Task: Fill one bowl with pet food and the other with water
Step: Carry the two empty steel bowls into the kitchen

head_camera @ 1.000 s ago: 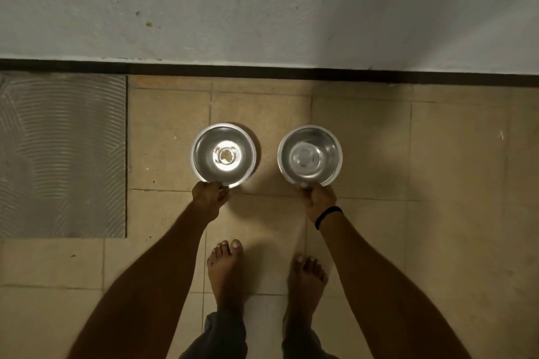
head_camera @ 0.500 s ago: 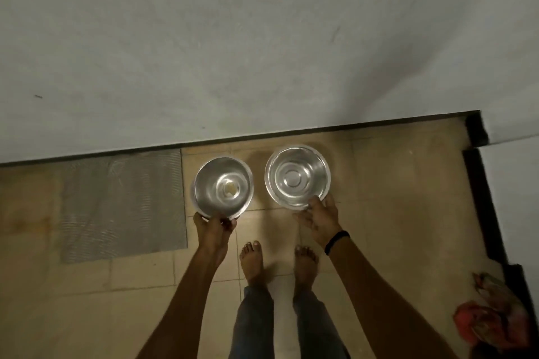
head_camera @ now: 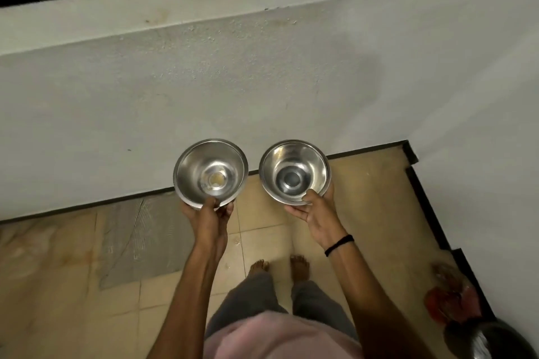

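Observation:
I hold two steel bowls up in front of me, well above the tiled floor. My left hand (head_camera: 210, 216) grips the near rim of the left bowl (head_camera: 210, 169), which has a small yellowish smear at its bottom. My right hand (head_camera: 316, 211), with a black band on the wrist, grips the near rim of the right bowl (head_camera: 294, 169), thumb inside; it looks bare inside. No pet food or water source is in view.
A white wall (head_camera: 262, 90) rises straight ahead and another stands on the right. A grey ribbed mat (head_camera: 140, 236) lies on the floor at the left. Red cloth-like things (head_camera: 450, 300) and a dark shiny object (head_camera: 493, 341) lie at the lower right. My bare feet stand below.
Both bowls have been lifted off the floor and now hang high in my hands. The view has risen and swung, showing more wall and the right corner.

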